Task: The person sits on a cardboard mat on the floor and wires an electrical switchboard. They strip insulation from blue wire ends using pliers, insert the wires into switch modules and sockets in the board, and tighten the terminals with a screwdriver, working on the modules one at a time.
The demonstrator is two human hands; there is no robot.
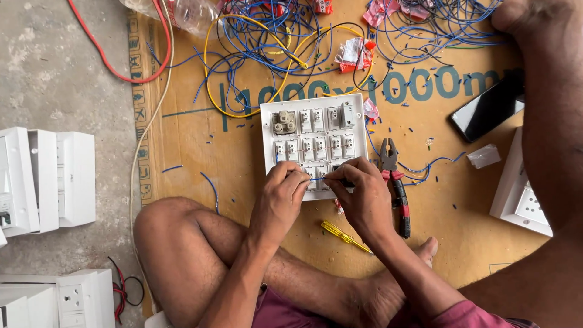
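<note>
A white switch plate [316, 130] lies back-up on brown cardboard [243, 182], showing rows of switch modules. My left hand [282, 197] and my right hand [363, 197] meet over its near edge. Between them runs a short blue wire [316, 179]: my left fingers pinch one end, and my right fingers close on the other end, where something small and dark sits under the fingertips. Both forearms reach in from below, over my crossed legs.
Red-and-black pliers [398, 194] lie right of the plate, a yellow screwdriver [344, 235] near my foot. Tangled blue, yellow and black wires [273, 42] fill the far cardboard. A phone [486, 109], my raised knee, another switch plate [525, 203] at right; white boxes [48, 179] at left.
</note>
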